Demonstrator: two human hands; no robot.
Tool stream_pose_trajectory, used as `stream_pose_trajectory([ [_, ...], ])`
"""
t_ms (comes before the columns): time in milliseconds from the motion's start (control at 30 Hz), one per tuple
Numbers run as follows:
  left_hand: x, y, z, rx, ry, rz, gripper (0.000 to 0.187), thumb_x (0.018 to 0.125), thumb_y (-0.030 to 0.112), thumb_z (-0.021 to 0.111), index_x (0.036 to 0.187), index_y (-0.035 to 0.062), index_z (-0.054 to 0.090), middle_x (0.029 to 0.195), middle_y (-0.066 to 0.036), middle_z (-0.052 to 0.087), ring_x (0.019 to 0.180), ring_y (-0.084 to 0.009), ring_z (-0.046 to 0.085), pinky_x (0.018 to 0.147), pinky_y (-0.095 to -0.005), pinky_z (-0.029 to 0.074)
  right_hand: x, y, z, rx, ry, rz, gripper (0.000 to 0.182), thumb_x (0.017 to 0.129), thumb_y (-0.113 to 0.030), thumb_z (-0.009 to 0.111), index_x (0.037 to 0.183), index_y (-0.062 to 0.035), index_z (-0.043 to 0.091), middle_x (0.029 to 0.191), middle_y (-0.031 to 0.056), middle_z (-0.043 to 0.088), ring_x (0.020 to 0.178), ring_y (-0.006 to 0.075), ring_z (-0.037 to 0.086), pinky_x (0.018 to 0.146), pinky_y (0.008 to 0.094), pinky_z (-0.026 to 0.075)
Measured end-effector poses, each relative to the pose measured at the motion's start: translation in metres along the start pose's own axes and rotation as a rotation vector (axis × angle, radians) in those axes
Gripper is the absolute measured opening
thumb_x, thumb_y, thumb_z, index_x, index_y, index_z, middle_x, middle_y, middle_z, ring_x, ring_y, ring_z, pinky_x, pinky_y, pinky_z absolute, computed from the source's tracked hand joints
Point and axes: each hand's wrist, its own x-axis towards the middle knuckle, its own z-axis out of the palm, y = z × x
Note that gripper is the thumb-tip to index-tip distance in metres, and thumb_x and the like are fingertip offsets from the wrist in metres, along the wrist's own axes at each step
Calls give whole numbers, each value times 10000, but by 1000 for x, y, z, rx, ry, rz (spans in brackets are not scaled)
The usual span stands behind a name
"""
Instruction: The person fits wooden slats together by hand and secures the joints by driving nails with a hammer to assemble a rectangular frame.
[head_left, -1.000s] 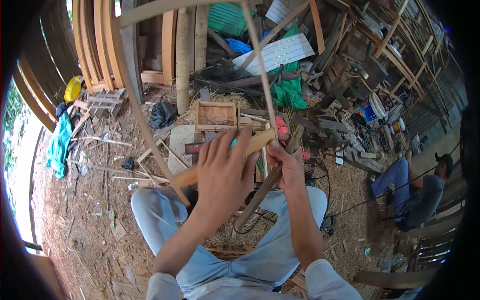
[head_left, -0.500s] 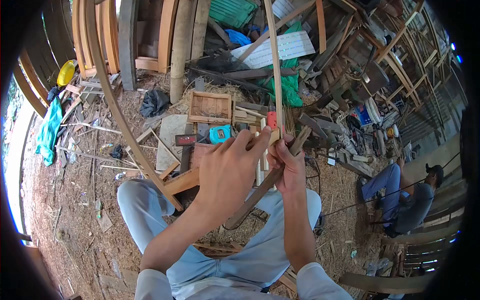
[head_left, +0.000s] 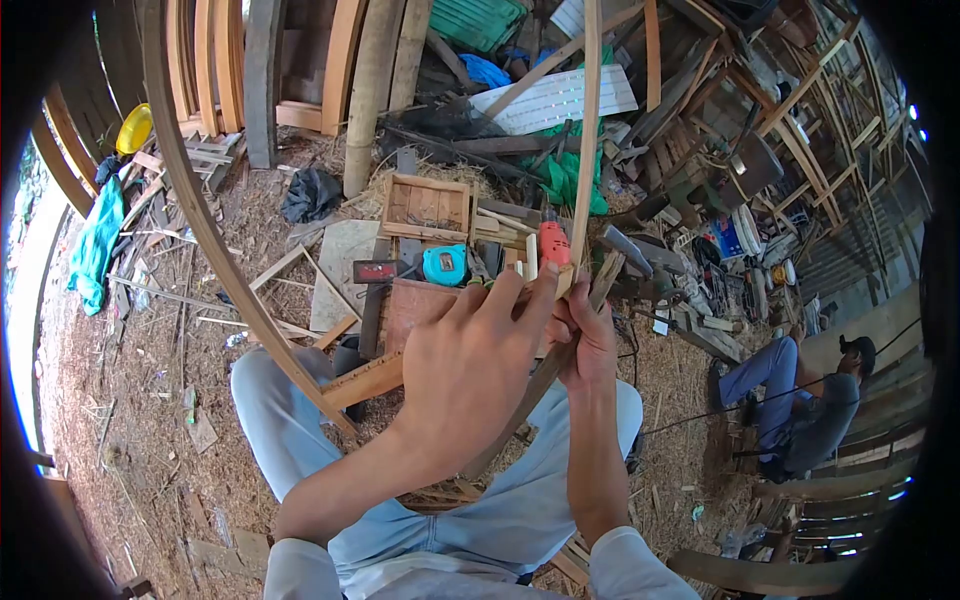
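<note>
A long thin wooden strip [head_left: 588,130] rises from between my hands toward the top of the view. My right hand [head_left: 590,345] is closed around its lower end, thumb upward. My left hand [head_left: 470,360] reaches across from the left, its fingers bent and pinching at the same end; the fingertips are partly hidden. Beneath the hands a dark, rough wooden bar [head_left: 545,372] slants between my knees. Just beyond my fingers lies a red power tool [head_left: 554,243]. Left of it sit a turquoise tape measure [head_left: 444,264] and a shallow wooden box [head_left: 427,207].
A long curved wooden piece [head_left: 215,235] arcs down to a wooden beam [head_left: 365,382] by my left knee. A hammer [head_left: 628,250] lies right of the strip. Another person [head_left: 815,410] sits at the right. Scrap wood and shavings cover the ground.
The strip has shifted slightly right in view, still at my hands. My left hand has moved slightly right and down. The red tool shows more fully.
</note>
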Motion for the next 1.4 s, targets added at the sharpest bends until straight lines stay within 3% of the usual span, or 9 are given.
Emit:
stream_pose_trajectory([
  [233, 1, 1, -1, 29, -44, -6, 515, 741, 45, 627, 1252, 111, 633, 816, -48, 540, 774, -228, 652, 659, -353, 528, -1, 3, -6, 106, -40, 43, 193, 949, -219, 643, 1019, -53, 572, 900, -21, 562, 600, 44, 357, 487, 200, 306],
  [767, 4, 4, 1, -1, -38, 2, 515, 737, 46, 633, 1249, 102, 634, 814, -45, 539, 735, -224, 642, 635, -354, 518, -1, -1, -4, 94, -6, 34, 174, 942, -184, 649, 1035, -45, 601, 800, -21, 526, 600, 53, 358, 484, 198, 307],
  [1067, 3, -7, 10, -51, 3, 11, 476, 746, 48, 655, 1217, 113, 652, 808, -61, 542, 711, -241, 644, 627, -364, 513, 4, 0, -3, -96, 6, -14, 279, 848, -206, 773, 1002, -28, 625, 686, -29, 514, 527, 55, 413, 453, 210, 319],
  [1233, -1, -35, 30, -174, -55, -71, 327, 841, 73, 647, 1166, 103, 666, 838, -77, 593, 672, -276, 636, 603, -386, 500, 8, 8, 8, -233, 226, -111, 201, 824, -44, 768, 976, -8, 640, 768, 20, 612, 563, 78, 503, 457, 230, 359],
  [1400, -11, -81, 70, -468, 38, -190, 215, 856, 68, 694, 1069, 37, 679, 908, -122, 678, 703, -277, 665, 615, -364, 506, 35, 22, 3, -516, 83, -192, 187, 842, -55, 755, 984, 3, 648, 864, 67, 675, 617, 74, 546, 485, 239, 403],
])
